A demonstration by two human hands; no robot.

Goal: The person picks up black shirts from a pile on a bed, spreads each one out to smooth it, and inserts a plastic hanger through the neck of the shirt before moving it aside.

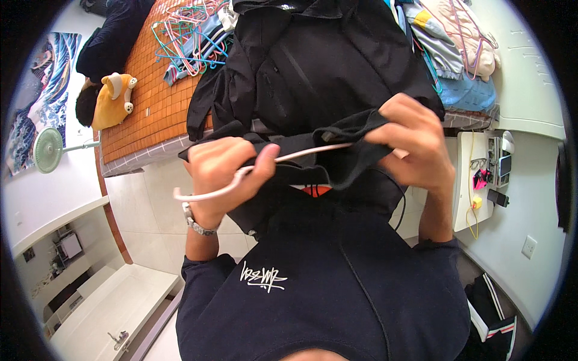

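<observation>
My left hand (221, 176), with a metal-banded watch on its wrist, grips a pale pink clothes hanger (307, 152). The hanger's hook sticks out toward the lower left, past my thumb. The other end of the hanger runs into the opening of a black garment (345, 164), bunched up in front of my chest. My right hand (411, 140) pinches the edge of that opening, its fingers partly hidden by cloth. A patch of red and white print shows below the garment. Just beyond my hands, a black zip jacket (311, 67) lies spread on the bed.
The bed's brown tile mat (167, 106) holds a heap of coloured hangers (192, 40) and a yellow plush dog (113, 101). A person in dark clothes (110, 40) is at its far left. Clothes and a pale plush toy (478, 58) lie right. A small table (465, 189) carries glasses and phones.
</observation>
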